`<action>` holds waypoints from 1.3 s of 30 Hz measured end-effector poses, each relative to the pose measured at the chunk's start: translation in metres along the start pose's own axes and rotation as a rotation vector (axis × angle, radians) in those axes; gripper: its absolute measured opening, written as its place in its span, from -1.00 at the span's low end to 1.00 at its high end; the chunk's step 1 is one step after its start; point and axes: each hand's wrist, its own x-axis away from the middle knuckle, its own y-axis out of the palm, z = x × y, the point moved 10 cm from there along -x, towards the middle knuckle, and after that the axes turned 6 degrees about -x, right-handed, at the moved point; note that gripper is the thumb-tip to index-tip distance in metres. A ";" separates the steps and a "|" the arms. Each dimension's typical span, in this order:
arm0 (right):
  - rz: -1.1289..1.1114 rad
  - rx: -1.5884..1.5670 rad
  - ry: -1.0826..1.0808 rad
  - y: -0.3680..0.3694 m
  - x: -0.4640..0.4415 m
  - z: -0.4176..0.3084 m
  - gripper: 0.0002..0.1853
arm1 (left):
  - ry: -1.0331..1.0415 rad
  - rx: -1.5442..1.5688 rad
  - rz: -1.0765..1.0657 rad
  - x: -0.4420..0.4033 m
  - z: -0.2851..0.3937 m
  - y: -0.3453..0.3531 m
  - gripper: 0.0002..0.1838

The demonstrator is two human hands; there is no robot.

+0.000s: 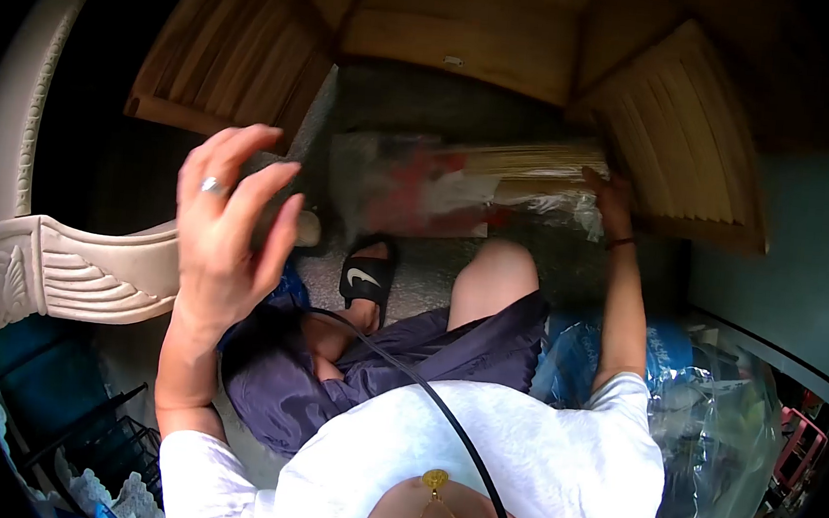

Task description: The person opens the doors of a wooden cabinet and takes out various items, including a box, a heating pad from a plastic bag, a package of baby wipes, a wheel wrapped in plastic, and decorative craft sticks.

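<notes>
My right hand (613,205) grips the right end of a clear plastic pack of thin, pale sticks (539,167), its fingers partly hidden and dark. The pack lies sideways in front of my knees. Red print shows on its left part, which motion has blurred. Raised at the left, my left hand (233,216) has its fingers apart and bent, with nothing in it. A ring is on one finger. Behind the pack stands a wooden cabinet (461,44).
Two slatted cabinet doors, the left (241,46) and the right (683,124), hang open. A carved cream furniture piece (102,273) is at the left. Clear plastic bags (711,448) sit by my right side. My foot wears a black slide (367,273).
</notes>
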 end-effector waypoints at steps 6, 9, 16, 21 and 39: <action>-0.110 0.188 -0.306 0.014 0.053 -0.123 -0.76 | -0.337 0.814 -0.426 -0.010 -0.005 0.095 -0.73; -0.162 0.390 -0.346 0.031 0.089 -0.189 -0.79 | -0.633 1.246 -0.675 0.001 0.014 0.156 -0.57; -0.312 0.925 -1.295 0.111 0.238 -0.293 -0.79 | -1.318 1.760 -1.053 0.038 0.068 0.239 -0.02; -0.480 0.936 -1.620 0.166 0.319 -0.274 -0.72 | -1.067 2.418 -0.640 -0.003 0.064 0.228 -0.39; -0.066 0.332 -0.688 0.135 0.189 -0.210 -0.41 | -0.796 2.206 -0.255 -0.022 -0.002 0.195 -0.73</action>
